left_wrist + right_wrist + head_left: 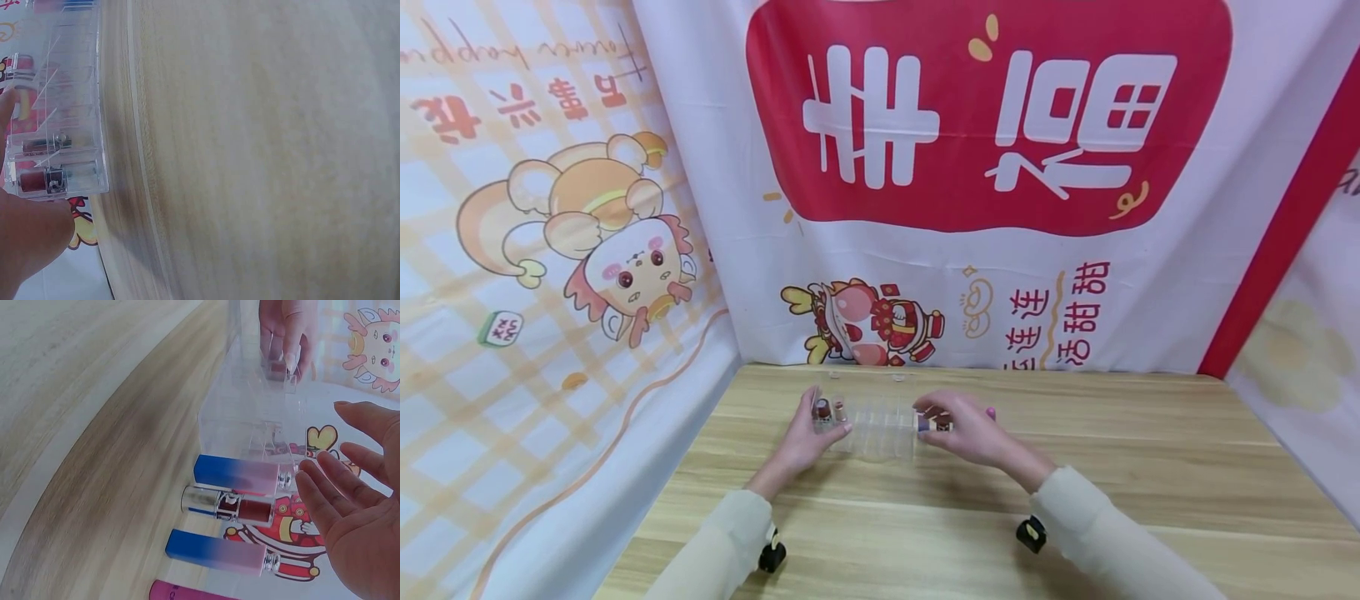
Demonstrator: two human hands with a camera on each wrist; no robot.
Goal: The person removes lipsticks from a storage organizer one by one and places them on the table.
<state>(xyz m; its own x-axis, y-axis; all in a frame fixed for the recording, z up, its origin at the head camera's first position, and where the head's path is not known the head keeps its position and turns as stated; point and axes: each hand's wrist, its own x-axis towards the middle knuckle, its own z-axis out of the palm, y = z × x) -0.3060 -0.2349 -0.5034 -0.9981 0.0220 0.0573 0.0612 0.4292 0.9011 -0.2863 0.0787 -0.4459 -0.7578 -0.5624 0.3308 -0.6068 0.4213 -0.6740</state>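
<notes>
A clear plastic lipstick organizer [880, 429] with thin dividers stands on the table. My left hand [805, 433] grips its left end, thumb in front. Two lip gloss tubes, including a dark red one [34, 181], sit in the slots at that end. My right hand [362, 506] is beside the organizer's other end, fingers extended and apart, holding nothing. Near its fingertips stand a blue-and-pink tube [237, 474], a dark red lip gloss [253, 510] with a clear and silver part, and a second blue-and-pink tube [215, 552]. The right fingers partly hide this row in the head view.
A magenta tube [181, 592] stands at the end of the row, partly cut off in the right wrist view. The wood-grain table [925, 533] ends at the back against a printed cloth [985, 317]. Another patterned cloth [550, 333] hangs at left.
</notes>
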